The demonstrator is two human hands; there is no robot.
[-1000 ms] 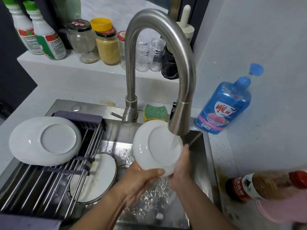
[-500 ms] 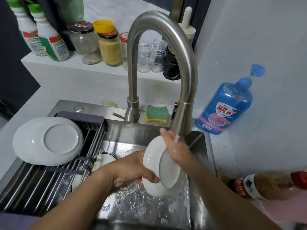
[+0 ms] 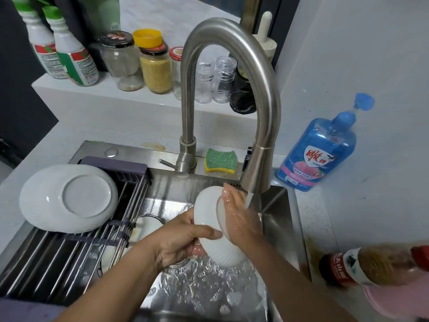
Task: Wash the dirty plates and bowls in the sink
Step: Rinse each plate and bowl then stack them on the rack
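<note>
You've got the plate (image 3: pixel 205 212) up on its edge over the sink (image 3: pixel 276 219), its top rim just beside the faucet (image 3: pixel 257 170) and the running stream. Your left hand (image 3: pixel 178 242) grips it low down, fingers curled underneath and the thumb clamped across the side facing you. Your right hand (image 3: pixel 239 217) lies flat against the plate, fingers straight and wet, gripping nothing, only pressing.

That's one real grip on a wet, glazed plate (and a thumb pinch at that), so a slip is the thing to watch. Rub hard with the flat hand and, I'd judge, the plate could pivot out from under the thumb. It would drop onto the steel basin, or onto the dish (image 3: pixel 148 226) lying half under the rack (image 3: pixel 46 259).

Second worry: that top rim sits very near the metal spout, so a careless lift or turn could knock and chip it. The water runs down along the back of your right hand, so spray could clear the sink's right wall. Mind your left elbow too, because the upturned plate (image 3: pixel 67 198) on the rack is close by.
</note>
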